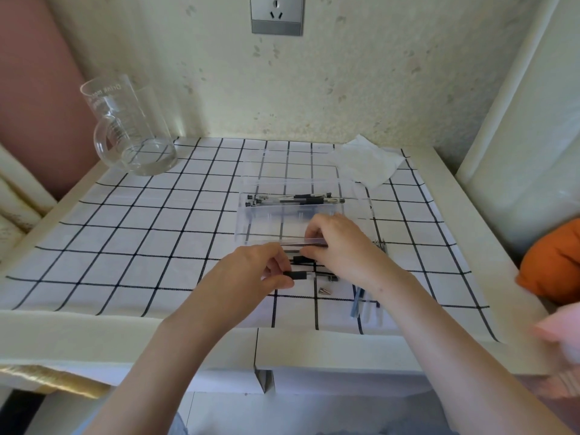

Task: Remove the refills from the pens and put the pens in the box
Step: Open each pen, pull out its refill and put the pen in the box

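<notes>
Pens (295, 200) lie inside the clear box (361, 202); another pen (298, 275) sits pinched at its black grip by the left hand (251, 271). Right hand (339, 243) covers its far end, so its grasp cannot be told. Refills (357, 301) lie partly hidden behind the wrist.

Glass jug (131, 127) is showing white print near rim, approx "Drink mo…", seen mirrored thru glass; rest is blurring out, unreadable.
</notes>
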`<state>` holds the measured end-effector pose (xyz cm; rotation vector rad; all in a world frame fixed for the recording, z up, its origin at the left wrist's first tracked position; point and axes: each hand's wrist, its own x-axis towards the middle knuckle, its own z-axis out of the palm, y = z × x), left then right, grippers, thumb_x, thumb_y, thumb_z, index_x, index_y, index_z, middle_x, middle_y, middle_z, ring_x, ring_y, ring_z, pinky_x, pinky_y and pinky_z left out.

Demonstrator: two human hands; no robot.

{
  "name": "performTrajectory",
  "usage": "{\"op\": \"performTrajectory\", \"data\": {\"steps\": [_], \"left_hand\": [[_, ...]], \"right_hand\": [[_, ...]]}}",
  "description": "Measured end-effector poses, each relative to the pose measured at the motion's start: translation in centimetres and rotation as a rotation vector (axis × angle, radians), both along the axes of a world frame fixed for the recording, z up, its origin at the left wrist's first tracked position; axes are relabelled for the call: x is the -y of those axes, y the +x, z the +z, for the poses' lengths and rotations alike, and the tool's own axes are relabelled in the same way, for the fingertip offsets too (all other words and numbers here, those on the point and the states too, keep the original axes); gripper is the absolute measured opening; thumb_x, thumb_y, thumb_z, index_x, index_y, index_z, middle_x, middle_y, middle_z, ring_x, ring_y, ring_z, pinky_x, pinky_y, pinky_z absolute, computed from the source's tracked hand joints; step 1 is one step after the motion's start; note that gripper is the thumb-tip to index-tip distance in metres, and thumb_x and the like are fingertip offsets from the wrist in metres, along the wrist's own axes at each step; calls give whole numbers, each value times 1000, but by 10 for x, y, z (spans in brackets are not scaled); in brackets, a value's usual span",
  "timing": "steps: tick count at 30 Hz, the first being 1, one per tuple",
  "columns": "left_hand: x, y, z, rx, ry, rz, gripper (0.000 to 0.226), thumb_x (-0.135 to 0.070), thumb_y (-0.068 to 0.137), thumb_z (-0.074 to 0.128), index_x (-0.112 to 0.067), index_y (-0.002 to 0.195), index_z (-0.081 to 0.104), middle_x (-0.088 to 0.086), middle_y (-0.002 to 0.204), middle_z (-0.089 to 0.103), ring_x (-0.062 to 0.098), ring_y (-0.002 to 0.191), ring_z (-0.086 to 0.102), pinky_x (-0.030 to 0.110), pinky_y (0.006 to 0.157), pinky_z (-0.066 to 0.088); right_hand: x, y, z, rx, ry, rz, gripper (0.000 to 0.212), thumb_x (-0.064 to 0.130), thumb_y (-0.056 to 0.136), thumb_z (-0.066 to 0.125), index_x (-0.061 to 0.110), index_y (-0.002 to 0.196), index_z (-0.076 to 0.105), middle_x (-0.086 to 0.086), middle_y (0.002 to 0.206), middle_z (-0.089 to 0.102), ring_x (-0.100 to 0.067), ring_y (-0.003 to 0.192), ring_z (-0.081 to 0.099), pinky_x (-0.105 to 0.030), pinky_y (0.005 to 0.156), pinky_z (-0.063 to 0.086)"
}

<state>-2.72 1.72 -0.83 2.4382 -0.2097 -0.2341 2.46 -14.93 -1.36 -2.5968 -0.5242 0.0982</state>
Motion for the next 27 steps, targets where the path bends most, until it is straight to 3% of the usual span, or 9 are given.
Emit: {"op": "performTrajectory", "data": {"steps": [4, 9, 13, 16, 19, 22, 27], "left_hand": [[-1, 0, 0, 8, -10, 15, 11, -29, 81, 68, -24, 90, 62, -14, 82, 62, 3, 84, 59, 30, 86, 50], [-3, -2, 1, 16, -65, 40, 10, -30, 82, 67, -26, 88, 60, -12, 84, 64, 4, 85, 61, 34, 86, 51], [-3, -2, 4, 16, -118, 81, 8, -28, 86, 62, -27, 88, 54, -11, 81, 65, 3, 81, 62, 32, 82, 52], [-2, -1, 7, 34, -198, 132, 10, -22, 90, 57, -27, 86, 49, -9, 77, 68, -1, 72, 62, 21, 73, 48], [0, -1, 9, 44, -248, 152, 11, -18, 92, 53, -27, 89, 48, -8, 77, 69, -2, 70, 62, 21, 75, 50], [0, -2, 9, 47, -248, 135, 13, -16, 93, 51, -28, 97, 51, -8, 79, 69, -2, 72, 62, 28, 82, 52], [1, -4, 9, 31, -256, 107, 11, -16, 93, 52, -27, 95, 54, -8, 81, 70, -2, 75, 63, 26, 83, 52]], "right_hand": [[2, 2, 1, -114, 224, -73, 14, 18, 80, 72, 19, 89, 61, 2, 89, 60, -15, 84, 58, -26, 74, 47], [7, 0, 14, -83, 465, -70, 9, 9, 75, 75, 14, 81, 70, 3, 79, 67, -3, 72, 58, -9, 68, 45], [16, -2, 26, -96, 716, -133, 6, 11, 76, 75, 13, 81, 73, 5, 76, 69, -2, 72, 61, -10, 70, 48], [22, -4, 32, -199, 970, -162, 7, 10, 77, 73, 13, 83, 74, 5, 79, 72, -2, 79, 65, -10, 74, 48], [24, -6, 33, -186, 1048, -214, 8, 16, 80, 71, 16, 87, 74, 5, 77, 74, -4, 76, 67, -16, 78, 51], [24, -8, 34, -91, 1080, -259, 13, 16, 91, 58, 9, 86, 69, 0, 66, 65, -11, 59, 57, -21, 62, 50], [22, -11, 38, -123, 1232, -294, 25, 19, 99, 44, 7, 82, 59, -8, 65, 59, -14, 51, 52, -22, 47, 42]]}}
